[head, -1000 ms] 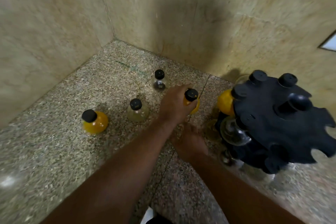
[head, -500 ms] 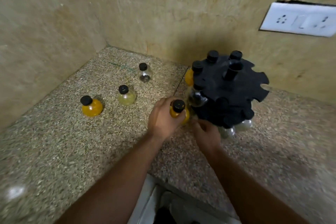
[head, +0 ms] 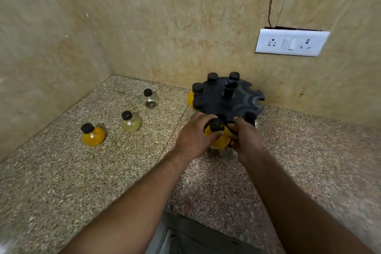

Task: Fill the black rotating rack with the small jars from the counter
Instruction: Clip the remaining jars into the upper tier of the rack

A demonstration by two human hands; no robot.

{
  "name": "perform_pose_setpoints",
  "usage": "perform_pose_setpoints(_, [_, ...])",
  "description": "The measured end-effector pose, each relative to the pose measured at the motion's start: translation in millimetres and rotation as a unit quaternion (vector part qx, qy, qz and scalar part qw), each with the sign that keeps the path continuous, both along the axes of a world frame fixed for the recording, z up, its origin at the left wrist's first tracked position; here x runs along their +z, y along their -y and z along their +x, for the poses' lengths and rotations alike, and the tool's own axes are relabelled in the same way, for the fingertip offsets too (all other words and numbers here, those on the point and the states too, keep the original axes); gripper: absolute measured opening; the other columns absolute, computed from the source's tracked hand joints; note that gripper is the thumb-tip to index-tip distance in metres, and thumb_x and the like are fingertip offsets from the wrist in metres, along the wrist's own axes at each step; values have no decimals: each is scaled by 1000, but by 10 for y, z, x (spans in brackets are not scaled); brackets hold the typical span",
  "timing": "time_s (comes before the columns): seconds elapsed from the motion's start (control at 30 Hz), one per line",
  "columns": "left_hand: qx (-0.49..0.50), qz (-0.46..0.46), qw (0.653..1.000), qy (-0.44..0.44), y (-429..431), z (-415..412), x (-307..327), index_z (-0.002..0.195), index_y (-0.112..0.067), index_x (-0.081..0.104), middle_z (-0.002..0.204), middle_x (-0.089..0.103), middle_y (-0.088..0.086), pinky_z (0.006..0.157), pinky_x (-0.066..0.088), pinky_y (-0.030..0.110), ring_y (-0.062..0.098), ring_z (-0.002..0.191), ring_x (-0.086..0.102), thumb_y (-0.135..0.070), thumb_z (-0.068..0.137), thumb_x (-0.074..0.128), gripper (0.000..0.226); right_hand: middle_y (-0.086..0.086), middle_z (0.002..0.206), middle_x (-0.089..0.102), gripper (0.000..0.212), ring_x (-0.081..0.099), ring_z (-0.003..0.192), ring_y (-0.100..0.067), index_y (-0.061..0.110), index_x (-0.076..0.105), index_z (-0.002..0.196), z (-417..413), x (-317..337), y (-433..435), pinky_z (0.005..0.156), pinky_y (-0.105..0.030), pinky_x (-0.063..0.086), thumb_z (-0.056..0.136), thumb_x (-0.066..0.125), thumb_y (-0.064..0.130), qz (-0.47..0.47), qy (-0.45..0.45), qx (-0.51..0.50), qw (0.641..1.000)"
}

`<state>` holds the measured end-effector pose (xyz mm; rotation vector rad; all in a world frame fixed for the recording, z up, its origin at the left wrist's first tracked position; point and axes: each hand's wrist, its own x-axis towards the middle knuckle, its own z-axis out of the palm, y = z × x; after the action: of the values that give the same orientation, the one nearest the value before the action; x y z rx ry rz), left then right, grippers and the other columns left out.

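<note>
The black rotating rack (head: 239, 99) stands on the speckled counter near the back wall, with several black-capped jars hanging in its slots. My left hand (head: 194, 136) is shut on a round jar of yellow powder (head: 219, 140), holding it against the rack's near edge. My right hand (head: 246, 138) rests on the rack's front rim beside that jar; what its fingers grip is hidden. Three jars stand loose on the counter to the left: a yellow one (head: 92, 135), a pale one (head: 130, 122) and a clear one (head: 151, 99).
Beige stone walls meet in a corner behind the loose jars. A white socket plate (head: 290, 42) with a dangling wire hangs on the back wall to the right. The counter's front edge (head: 175, 208) runs just below my forearms.
My left hand lifted the yellow jar off the counter and carried it right to the rack's near edge. My right hand rose to the rack's front rim. The view pulled back.
</note>
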<state>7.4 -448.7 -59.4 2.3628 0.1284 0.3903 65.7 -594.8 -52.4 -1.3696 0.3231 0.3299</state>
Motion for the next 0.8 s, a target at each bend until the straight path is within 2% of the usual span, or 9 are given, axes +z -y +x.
perform_pose_setpoints(0.1, [-5,5,1000,-8,10,90,41,132,-28,56,122,50,-5,94,51,39,15,111,55,-45,87,73,51,-7,66,59,17,45,47,-17,8,66,88,115,-32,9,46,-30,35,96,64,23,-8,-3,9,1000])
perform_pose_setpoints(0.3, [10,25,999,-23,33,260,59,135,-29,54,124,51,-1,92,52,43,22,114,56,-47,87,71,54,-8,62,50,18,41,46,-18,7,65,90,286,-132,-22,44,-29,33,96,64,24,-34,18,22,999])
perform_pose_setpoints(0.4, [18,46,998,-34,31,326,39,134,-29,53,124,52,-2,87,53,45,23,113,57,-50,87,70,54,-12,68,52,19,42,50,-20,8,62,89,323,-202,-8,45,-29,33,99,62,24,-46,32,32,998])
perform_pose_setpoints(0.57, [37,80,996,-34,45,397,-14,130,-29,50,126,51,-3,75,54,44,27,110,59,-53,87,67,51,-13,85,68,19,59,65,-24,7,69,101,303,-227,-29,44,-27,40,100,60,23,-48,40,33,998])
perform_pose_setpoints(0.67, [38,87,995,-25,41,414,-38,131,-27,51,126,50,-1,74,54,43,28,108,60,-52,90,65,50,-13,90,71,19,65,70,-25,8,69,103,287,-198,-71,50,-28,46,100,60,25,-47,39,15,998])
perform_pose_setpoints(0.8, [79,63,995,-1,-66,375,-94,141,-25,47,134,48,2,80,54,41,24,114,58,-47,96,58,52,-6,65,55,28,47,52,-16,11,66,90,123,-118,-207,48,-28,37,106,48,25,-70,39,33,996])
